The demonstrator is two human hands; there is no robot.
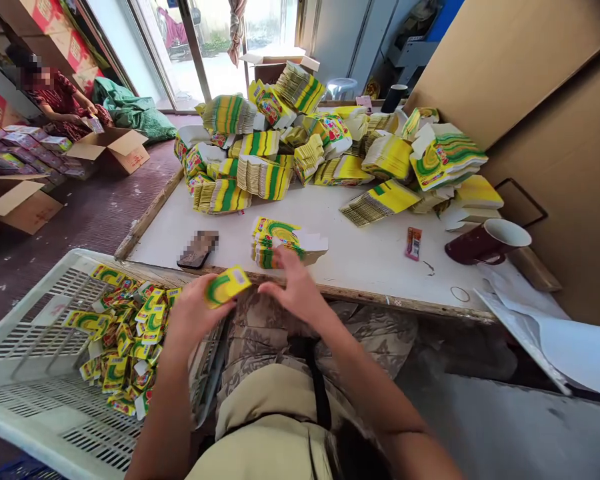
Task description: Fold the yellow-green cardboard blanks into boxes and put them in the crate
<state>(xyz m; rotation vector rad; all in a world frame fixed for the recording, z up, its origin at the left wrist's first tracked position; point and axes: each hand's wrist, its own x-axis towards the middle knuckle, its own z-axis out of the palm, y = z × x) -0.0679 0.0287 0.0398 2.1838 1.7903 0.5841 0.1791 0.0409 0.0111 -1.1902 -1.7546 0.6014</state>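
White-topped table (365,260) with a worn wooden edge. At left, a pale slatted plastic crate (53,313), holding many small yellow-and-green cardboard boxes (150,320). Across the table's far side, a heap of bundled, flat yellow-and-green cartons (330,133). Near the front edge, a short stack of flat printed cartons (275,233). At its near side, right hand (297,287), blurred, thumb and fingers apart; contact impossible to tell. Between crate and stack, left hand (193,313), gripping one yellow-and-green box (227,287).
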